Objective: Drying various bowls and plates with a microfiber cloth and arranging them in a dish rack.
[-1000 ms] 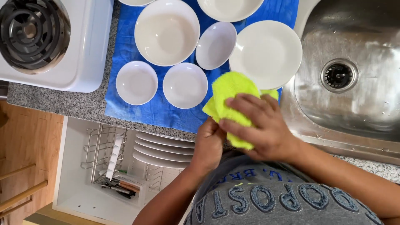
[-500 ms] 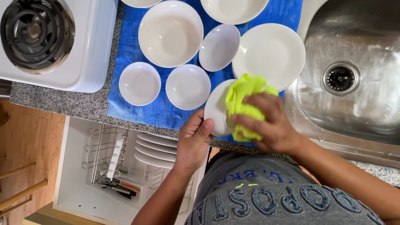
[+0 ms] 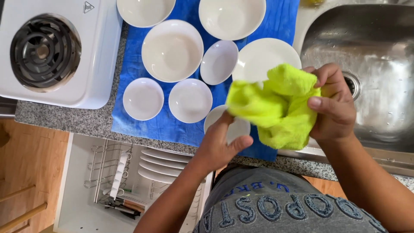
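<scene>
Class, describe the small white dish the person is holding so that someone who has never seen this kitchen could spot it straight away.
Start at the blue mat between the stove and the sink. At its near edge, the left hand grips a small white dish. Unlike the other dishes lying flat, it is half covered by the yellow-green cloth.

The yellow cloth (image 3: 276, 105) hides most of the small white dish (image 3: 230, 125) — and part of the plate (image 3: 263, 56); two bowls (image 3: 144, 8) are cut off by the top edge.

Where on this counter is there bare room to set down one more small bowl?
Free: the blue mat's front strip below the two small bowls, and the speckled counter edge before the hotplate. The sink basin is open too. Crowded: the mat's upper part, bowls nearly rim to rim.
</scene>
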